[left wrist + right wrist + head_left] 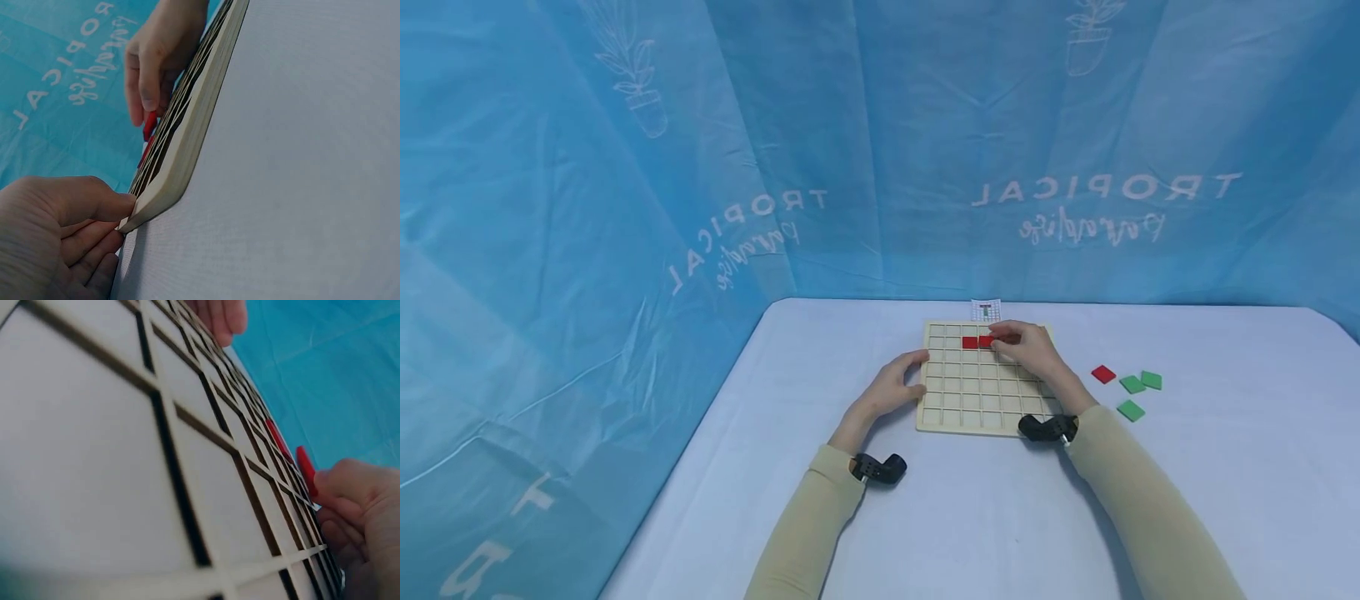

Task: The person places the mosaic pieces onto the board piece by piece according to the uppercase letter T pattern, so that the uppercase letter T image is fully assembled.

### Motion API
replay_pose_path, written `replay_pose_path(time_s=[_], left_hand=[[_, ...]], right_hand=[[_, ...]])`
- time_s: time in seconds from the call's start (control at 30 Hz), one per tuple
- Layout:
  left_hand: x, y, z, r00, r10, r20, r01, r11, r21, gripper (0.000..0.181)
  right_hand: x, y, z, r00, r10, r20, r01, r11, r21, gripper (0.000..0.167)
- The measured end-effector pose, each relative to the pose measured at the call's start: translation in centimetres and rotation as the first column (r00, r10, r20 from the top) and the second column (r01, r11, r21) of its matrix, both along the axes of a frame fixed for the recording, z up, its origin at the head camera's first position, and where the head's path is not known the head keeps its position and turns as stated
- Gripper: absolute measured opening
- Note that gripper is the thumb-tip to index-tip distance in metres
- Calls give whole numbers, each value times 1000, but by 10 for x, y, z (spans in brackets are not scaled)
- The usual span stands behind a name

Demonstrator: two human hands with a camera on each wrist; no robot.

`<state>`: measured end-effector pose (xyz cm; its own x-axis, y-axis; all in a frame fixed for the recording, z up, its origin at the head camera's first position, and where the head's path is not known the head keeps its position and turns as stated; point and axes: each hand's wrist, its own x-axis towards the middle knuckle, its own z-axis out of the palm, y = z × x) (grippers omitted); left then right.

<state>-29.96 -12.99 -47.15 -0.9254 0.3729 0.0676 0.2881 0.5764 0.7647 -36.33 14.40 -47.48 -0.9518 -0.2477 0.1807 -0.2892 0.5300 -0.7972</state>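
A pale wooden grid board (970, 386) lies on the white table. One red tile (970, 342) sits in a cell of its second row from the back. Just right of it, my right hand (1028, 346) pinches another red tile (986, 342) between thumb and fingers; the right wrist view shows this tile (306, 470) tilted above the grid. My left hand (891, 385) holds the board's left edge, and in the left wrist view the thumb of the left hand (65, 234) presses on the board's corner.
Right of the board lie a red tile (1103, 374) and several green tiles (1131, 410). A small printed card (986, 311) with a grid pattern lies behind the board. Blue curtains (925, 150) hang behind and to the left of the table.
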Motion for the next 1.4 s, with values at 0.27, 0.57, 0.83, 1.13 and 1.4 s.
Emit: replay_pose_path(time_s=[0.27,0.57,0.83,1.13,1.4], left_hand=[[-1,1,-1,1000,6,4,-6,1000,-9,62],[0,1,0,1000,3,3,-3,1000,-11,63],[0,0,-1,1000,-1,12,1,1000,-16,62],[-3,1,3,1000,11,6,-11,999,-37,62],[-1,1,-2,999,23,22,-22,999,-41,62]], right_hand=[[2,0,-5,994,21,-109,-17,999,37,32],[1,-1,-9,993,1,-117,5,999,47,31],[16,4,29,997,62,52,-37,922,-385,47],[46,56,76,994,8,107,37,913,-407,54],[45,132,6,967,-249,46,253,938,-236,65]])
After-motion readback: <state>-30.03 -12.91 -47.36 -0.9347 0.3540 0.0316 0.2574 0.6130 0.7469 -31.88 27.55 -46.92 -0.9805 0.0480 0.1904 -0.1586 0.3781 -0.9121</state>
